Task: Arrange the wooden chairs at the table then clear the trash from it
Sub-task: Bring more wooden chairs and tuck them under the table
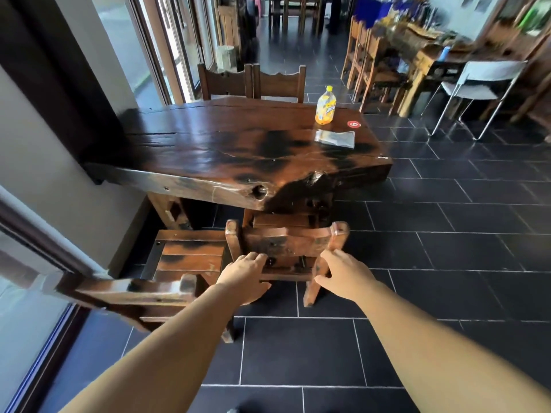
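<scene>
The chair (286, 245) stands at the near edge of the surface (238, 150), its seat already partly under it. It looks of thick solid wood, so I judge it heavy and stiff, better pushed by the backrest than lifted. The left hand (246, 277) and right hand (340, 274) reach for its back, fingers (256, 257) spread wide, holding nothing. A light bottle (325, 106) and a wrapper (335, 138) wait near the far right corner.

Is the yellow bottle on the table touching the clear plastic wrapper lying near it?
Apart. In the head view, the yellow bottle stands farther back, and a strip of bare table shows between its base and the clear plastic wrapper.
</scene>
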The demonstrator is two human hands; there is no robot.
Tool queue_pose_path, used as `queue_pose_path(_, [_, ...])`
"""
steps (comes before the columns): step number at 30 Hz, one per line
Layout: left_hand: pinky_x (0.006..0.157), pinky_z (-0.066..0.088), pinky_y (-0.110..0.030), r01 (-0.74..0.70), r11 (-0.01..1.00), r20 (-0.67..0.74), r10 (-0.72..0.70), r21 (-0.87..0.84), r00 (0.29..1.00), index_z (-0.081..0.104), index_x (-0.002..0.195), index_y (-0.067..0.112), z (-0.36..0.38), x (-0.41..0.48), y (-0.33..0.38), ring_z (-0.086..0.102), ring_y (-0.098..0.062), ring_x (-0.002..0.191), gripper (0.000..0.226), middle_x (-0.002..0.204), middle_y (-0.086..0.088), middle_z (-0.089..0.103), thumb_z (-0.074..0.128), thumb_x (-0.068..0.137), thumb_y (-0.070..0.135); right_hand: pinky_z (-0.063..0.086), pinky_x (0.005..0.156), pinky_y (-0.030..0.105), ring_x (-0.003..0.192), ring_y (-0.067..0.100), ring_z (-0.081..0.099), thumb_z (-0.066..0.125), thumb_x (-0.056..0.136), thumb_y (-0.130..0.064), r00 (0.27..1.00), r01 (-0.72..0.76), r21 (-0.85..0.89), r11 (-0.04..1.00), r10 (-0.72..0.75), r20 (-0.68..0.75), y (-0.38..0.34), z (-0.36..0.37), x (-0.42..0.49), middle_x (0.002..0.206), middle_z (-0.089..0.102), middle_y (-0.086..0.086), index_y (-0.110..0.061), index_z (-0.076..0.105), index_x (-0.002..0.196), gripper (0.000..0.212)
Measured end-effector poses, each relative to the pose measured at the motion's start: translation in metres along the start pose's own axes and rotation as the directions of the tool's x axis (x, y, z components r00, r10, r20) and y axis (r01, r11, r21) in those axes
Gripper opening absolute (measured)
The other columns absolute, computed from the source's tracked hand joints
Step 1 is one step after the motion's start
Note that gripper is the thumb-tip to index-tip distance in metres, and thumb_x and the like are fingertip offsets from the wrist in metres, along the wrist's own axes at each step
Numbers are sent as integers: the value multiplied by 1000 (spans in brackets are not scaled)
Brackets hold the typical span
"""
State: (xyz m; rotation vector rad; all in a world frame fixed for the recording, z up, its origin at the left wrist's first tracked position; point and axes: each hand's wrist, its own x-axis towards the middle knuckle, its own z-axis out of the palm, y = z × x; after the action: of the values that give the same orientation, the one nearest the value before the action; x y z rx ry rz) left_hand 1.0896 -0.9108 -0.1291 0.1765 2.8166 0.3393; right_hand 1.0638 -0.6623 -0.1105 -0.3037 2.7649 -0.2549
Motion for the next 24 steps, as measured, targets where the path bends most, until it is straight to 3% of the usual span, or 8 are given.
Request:
queue_pose_path(7, [105,44,-44,-17,1000,-21,17,8,1000,37,149,27,10,-16,12,46,-25,134,66,147,1,46,64,90,43,54,90,45,116,23,56,60,88,-52,1000,-8,24,1000,8,8,2,13,-17,128,54,-1,-26,47,126,48])
queue_pose_path(14, [98,47,-44,101,995,-41,-101,-7,994,44,141,24,9,-45,6,52,-29,125,58,135,-3,53,63,89,40,48,80,37,114,26,57,58,90,-53,995,88,-5,996,-88,52,-18,20,-10,130,51,1,-23,45,132,53])
queue_pose_path(24, [102,47,-44,425,897,-108,-437,-120,893,39,147,17,-1,-124,-60,52,-29,127,66,141,-5,51,65,89,38,45,106,44,137,28,44,56,93,-54,908,392,-21,920,-383,169,-123,39,20,152,39,4,-24,31,151,70])
